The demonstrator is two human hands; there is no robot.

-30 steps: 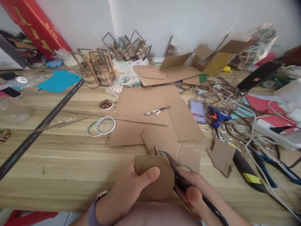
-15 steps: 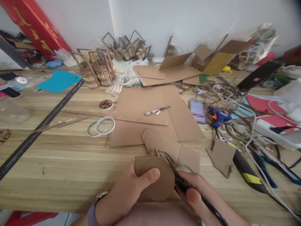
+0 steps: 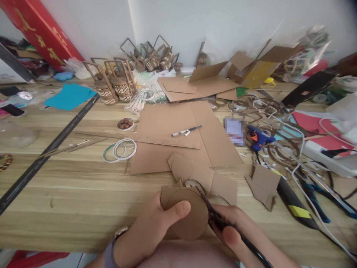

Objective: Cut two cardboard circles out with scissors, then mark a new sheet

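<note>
My left hand (image 3: 154, 223) grips a piece of cardboard (image 3: 189, 219) low in front of me, its thumb pressed flat on the face. A circle is drawn on that piece; its lower and right sides are rounded, while the top left still has a straight corner. Black-handled scissors (image 3: 214, 216) are in my right hand (image 3: 232, 223), with the blades at the right edge of the cardboard. One handle runs down toward the bottom right. Just beyond lie cardboard scraps (image 3: 202, 176), one with a circle outline.
Large cardboard sheets (image 3: 167, 119) bear a pen (image 3: 186, 131). To the right are a blue glue gun (image 3: 259, 137), pliers (image 3: 315, 190) and tangled cables. Tape rings (image 3: 125, 149), a bowl of brown balls (image 3: 125, 124) and small woven baskets (image 3: 122, 89) stand on the left.
The scissors have shifted slightly along the cardboard's right edge, their blades now reaching its top right. The left hand keeps its hold with the cardboard barely moved.
</note>
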